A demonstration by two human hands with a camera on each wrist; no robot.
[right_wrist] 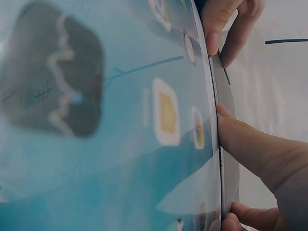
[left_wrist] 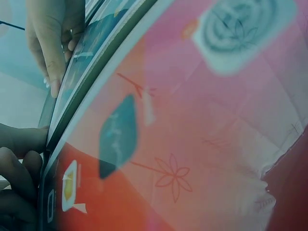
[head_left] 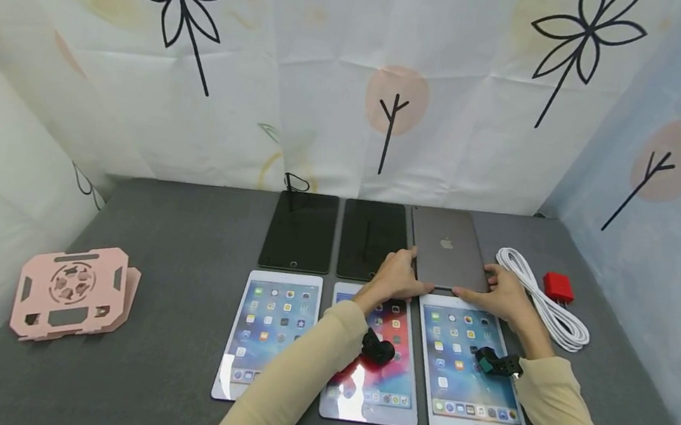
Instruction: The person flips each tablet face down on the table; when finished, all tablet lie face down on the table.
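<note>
A grey tablet (head_left: 447,254) lies face down, its logo up, at the right end of the back row. My left hand (head_left: 398,276) holds its near left corner, fingers along the left side and thumb at the near edge. Opposite, my right hand (head_left: 501,296) has its thumb on the near edge and fingers at the right side. Just in front is a white tablet (head_left: 461,376) with a lit blue screen. Under my left forearm is another white tablet (head_left: 402,383) with a red screen. The right wrist view shows my right thumb (right_wrist: 245,137) against the thin edge.
Two black-screened tablets, one left (head_left: 300,232) and one middle (head_left: 370,234), fill the back row. A third white tablet (head_left: 275,325) lies front left. On the right are a coiled white cable (head_left: 562,328) and a red plug (head_left: 558,287); far left, a pink stand (head_left: 61,306).
</note>
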